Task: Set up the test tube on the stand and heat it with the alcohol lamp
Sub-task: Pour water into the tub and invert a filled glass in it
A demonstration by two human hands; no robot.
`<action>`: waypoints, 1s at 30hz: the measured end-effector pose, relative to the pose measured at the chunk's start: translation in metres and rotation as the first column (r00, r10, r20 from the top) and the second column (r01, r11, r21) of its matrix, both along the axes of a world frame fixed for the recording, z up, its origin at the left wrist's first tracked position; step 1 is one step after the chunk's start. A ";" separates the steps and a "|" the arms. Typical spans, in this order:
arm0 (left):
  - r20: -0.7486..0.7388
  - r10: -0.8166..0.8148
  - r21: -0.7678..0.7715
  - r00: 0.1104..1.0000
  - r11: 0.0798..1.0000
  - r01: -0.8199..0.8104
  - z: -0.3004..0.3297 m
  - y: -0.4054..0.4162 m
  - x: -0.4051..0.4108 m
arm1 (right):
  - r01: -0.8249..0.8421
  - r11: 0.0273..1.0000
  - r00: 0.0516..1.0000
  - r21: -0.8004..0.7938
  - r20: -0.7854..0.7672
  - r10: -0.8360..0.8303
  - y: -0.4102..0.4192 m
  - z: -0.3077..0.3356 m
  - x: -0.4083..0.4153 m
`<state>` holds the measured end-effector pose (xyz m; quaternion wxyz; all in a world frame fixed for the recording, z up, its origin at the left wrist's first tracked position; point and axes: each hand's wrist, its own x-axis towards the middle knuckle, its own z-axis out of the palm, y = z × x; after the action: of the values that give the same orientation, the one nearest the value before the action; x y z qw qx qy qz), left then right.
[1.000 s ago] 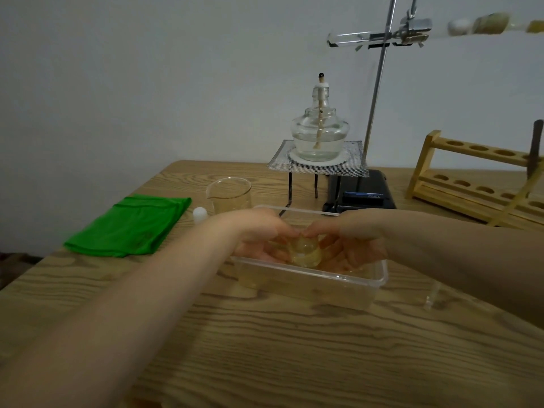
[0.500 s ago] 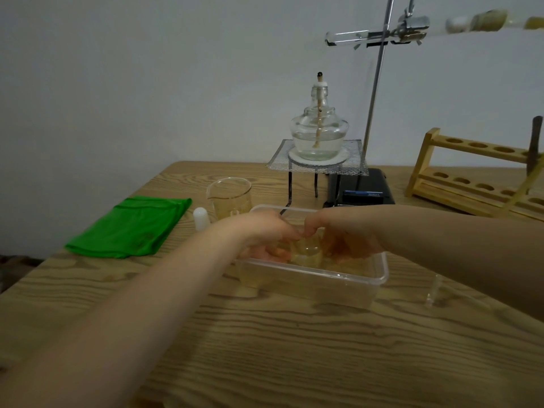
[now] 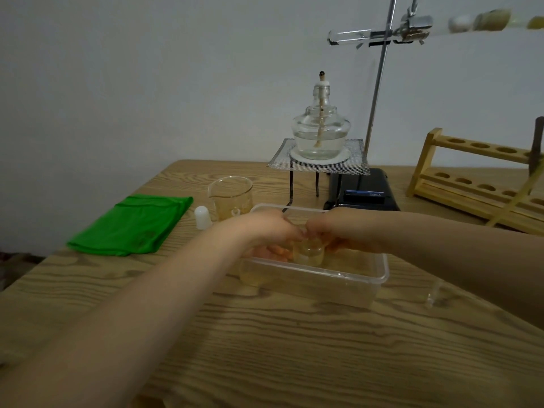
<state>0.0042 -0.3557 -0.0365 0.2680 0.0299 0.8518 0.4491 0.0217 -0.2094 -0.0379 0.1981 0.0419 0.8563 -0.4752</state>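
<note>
Glass test tube (image 3: pixel 350 36) lies nearly level at the top of the view, held in the metal clamp (image 3: pixel 413 26) of the retort stand (image 3: pixel 378 92), whose black base (image 3: pixel 363 192) sits on the wooden surface (image 3: pixel 265 348). A blurred run of tube with pale and yellowish patches (image 3: pixel 485 20) carries on to the right of the clamp. Below the tube's closed end and left of the rod, the glass alcohol lamp (image 3: pixel 321 134) stands uncapped on a white disc over wire gauze (image 3: pixel 318 160) on a dark tripod; no flame can be made out on its wick.

Nearer the camera, both hands reach into a clear plastic tub (image 3: pixel 338 275). The left hand (image 3: pixel 265 231) and the right hand (image 3: pixel 347 231) meet with fingers curled around a small round glass vessel (image 3: pixel 307 251) inside the tub; the exact grip is blurred, and what the vessel is cannot be told for certain.

Just behind the tub on the left stands a glass beaker (image 3: pixel 231 197), and beside it a small white cap (image 3: pixel 202 217). A folded green cloth (image 3: pixel 132 225) lies further left. At the far right a wooden test tube rack (image 3: pixel 471 178) rests with a dark-handled tool (image 3: pixel 535 148) leaning in it. A small clear item (image 3: pixel 434 293) sits right of the tub.
</note>
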 end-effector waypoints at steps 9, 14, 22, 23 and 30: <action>-0.052 -0.109 -0.130 0.993 0.986 0.101 0.002 -0.005 0.001 | -0.087 0.996 0.996 -0.013 0.007 0.087 -0.003 0.002 0.007; -0.047 -0.192 -0.208 0.980 0.962 0.178 0.005 -0.007 0.001 | -0.133 0.991 0.991 -0.016 0.017 0.133 -0.006 0.003 0.009; -0.017 -0.230 -0.247 0.973 0.944 0.219 0.007 -0.009 0.003 | -0.151 0.988 0.988 -0.017 0.032 0.152 -0.006 0.007 0.014; -0.016 -0.234 -0.256 0.972 0.941 0.222 0.007 -0.009 0.004 | -0.152 0.988 0.988 -0.020 0.036 0.153 -0.006 0.007 0.014; -0.008 -0.235 -0.260 0.972 0.939 0.225 0.009 -0.008 0.005 | -0.114 0.993 0.992 0.002 0.050 0.114 -0.005 0.009 0.012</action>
<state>0.0097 -0.3642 -0.0274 0.3036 0.1031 0.8985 0.2997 0.0336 -0.2145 -0.0288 0.2460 0.0053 0.8532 -0.4600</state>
